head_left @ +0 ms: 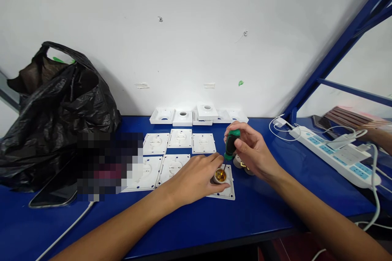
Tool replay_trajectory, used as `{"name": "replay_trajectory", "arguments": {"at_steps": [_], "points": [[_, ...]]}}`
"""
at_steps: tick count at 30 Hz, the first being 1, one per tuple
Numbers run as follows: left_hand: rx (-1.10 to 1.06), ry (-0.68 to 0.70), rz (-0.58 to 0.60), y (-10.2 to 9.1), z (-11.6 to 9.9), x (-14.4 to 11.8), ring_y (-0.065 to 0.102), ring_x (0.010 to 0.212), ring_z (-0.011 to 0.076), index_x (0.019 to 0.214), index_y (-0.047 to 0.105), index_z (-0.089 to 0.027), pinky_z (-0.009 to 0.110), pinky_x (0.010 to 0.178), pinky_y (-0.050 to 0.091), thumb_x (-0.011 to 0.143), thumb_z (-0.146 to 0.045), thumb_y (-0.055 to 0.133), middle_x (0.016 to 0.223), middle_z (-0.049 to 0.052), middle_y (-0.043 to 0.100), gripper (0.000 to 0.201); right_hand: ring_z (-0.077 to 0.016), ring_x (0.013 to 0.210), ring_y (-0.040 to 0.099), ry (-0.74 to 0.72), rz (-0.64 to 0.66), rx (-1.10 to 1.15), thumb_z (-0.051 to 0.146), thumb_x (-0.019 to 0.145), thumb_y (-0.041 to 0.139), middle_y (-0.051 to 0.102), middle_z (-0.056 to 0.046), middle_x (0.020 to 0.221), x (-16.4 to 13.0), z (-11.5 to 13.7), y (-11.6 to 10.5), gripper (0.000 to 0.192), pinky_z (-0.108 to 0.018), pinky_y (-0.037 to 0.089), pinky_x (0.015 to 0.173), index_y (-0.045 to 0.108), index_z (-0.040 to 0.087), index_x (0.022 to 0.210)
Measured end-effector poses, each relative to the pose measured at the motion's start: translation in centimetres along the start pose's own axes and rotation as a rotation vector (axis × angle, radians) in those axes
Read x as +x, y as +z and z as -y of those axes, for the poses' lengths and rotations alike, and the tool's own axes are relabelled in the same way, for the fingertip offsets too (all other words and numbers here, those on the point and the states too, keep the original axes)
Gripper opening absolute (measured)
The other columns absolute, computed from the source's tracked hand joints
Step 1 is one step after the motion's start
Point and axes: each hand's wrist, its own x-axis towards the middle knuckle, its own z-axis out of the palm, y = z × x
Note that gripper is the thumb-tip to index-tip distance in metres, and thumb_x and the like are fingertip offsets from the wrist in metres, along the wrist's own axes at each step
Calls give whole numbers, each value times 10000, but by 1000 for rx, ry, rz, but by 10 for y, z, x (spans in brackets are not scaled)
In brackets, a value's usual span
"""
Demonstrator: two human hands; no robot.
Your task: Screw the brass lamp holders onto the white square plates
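My right hand (249, 149) grips a screwdriver (232, 143) by its green and black handle. The shaft points down into a round lamp socket (219, 175) with a brass-coloured inside. Around that socket my left hand (200, 173) is closed, thumb in front and fingers behind. The socket sits on a square white base plate (229, 191), partly hidden by the left hand. Just behind, beside the right hand, are more lamp sockets (238, 162), partly covered by its fingers. To the left lie several white square plates (180, 138) with round raised centres.
Several white square covers (183, 118) line the wall, one stacked on top. A power strip (333, 153) with white plugs and cables lies at right, near another person's arm (379, 138). At left are a black plastic bag (61, 118) and a phone (55, 191) on the blue table (196, 228).
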Motion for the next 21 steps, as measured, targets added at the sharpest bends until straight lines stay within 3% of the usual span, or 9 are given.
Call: {"name": "replay_trajectory", "arguments": {"at_steps": [4,7,9,12,16,21], "points": [[-6,-2,6,0,0,0,700,948,299,1129,600,-198,379,770,522,944,-435,769,1106,69,707,345,-207,919,579,-39,16,-19,394,844,865,617,-16,997,1,2,-3,241,-358,520,779,766,373,1064],[-23,-12,5,0,0,1,702,892,283,1124,591,-205,364,719,510,936,-424,773,1077,58,712,341,-223,1002,633,63,196,34,405,937,774,684,-35,1077,-1,7,-3,322,-390,531,864,724,390,1255],[-44,-16,-2,-1,-1,1,701,864,271,1146,587,-212,351,694,501,925,-404,782,1048,48,715,352,-219,1029,639,100,258,79,416,993,700,692,-41,1115,-3,9,-2,290,-383,526,872,710,388,1282],[-51,-9,-15,-1,-1,0,703,867,270,1131,589,-208,345,686,499,921,-411,780,1020,49,718,350,-189,948,623,53,238,95,392,950,767,671,-18,1050,-4,8,0,228,-336,515,809,741,380,1176],[0,8,-29,1,1,-1,705,865,259,1129,592,-209,341,690,508,948,-438,748,1059,52,719,331,-218,1003,650,124,198,153,439,989,703,701,-43,1067,-3,4,0,259,-374,533,882,727,371,1238],[32,34,-28,2,2,0,713,886,260,1160,604,-199,357,709,533,964,-446,743,1130,61,715,345,-221,964,649,114,149,125,470,954,742,698,-36,1040,-2,3,-1,260,-373,538,860,737,381,1198]]}}
